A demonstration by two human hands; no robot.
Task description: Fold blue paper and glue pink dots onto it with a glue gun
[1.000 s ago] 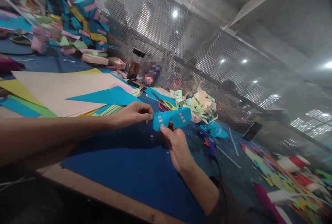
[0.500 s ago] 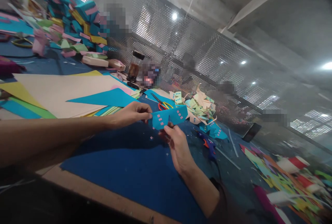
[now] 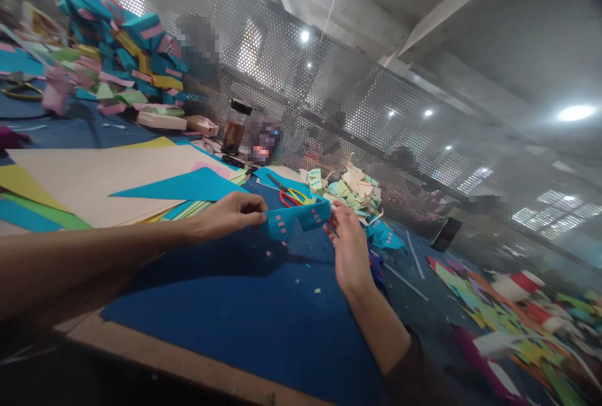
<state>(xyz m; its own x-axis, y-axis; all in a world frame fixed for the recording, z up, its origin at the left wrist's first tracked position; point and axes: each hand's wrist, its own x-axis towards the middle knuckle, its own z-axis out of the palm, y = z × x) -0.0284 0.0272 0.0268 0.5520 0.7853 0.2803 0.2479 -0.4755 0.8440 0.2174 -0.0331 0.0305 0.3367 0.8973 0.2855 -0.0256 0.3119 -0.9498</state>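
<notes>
Between my hands, above the blue table mat [image 3: 254, 324], is a folded piece of blue paper [image 3: 294, 219] with small pink squares on it. My left hand [image 3: 239, 210] pinches its left end between thumb and fingers. At the right end, my right hand [image 3: 350, 243] has its fingers closed on the paper's upper corner. Just behind the paper lie scissors [image 3: 294, 196] with red and yellow handles. A blue glue gun [image 3: 376, 266] is partly hidden behind my right hand. Small paper bits [image 3: 317, 291] are scattered on the mat below.
Large coloured paper sheets [image 3: 103, 174] lie to the left, with a pile of blue, pink and yellow folded pieces [image 3: 126, 48] behind. Cut paper scraps [image 3: 355, 186] are heaped at the back. A jar [image 3: 236, 127], a phone [image 3: 446, 234] and red-and-white cups [image 3: 517, 285] stand around.
My right hand has moved from the paper's lower middle up to its right end. The blue paper has tilted and looks narrower. The view has shifted slightly.
</notes>
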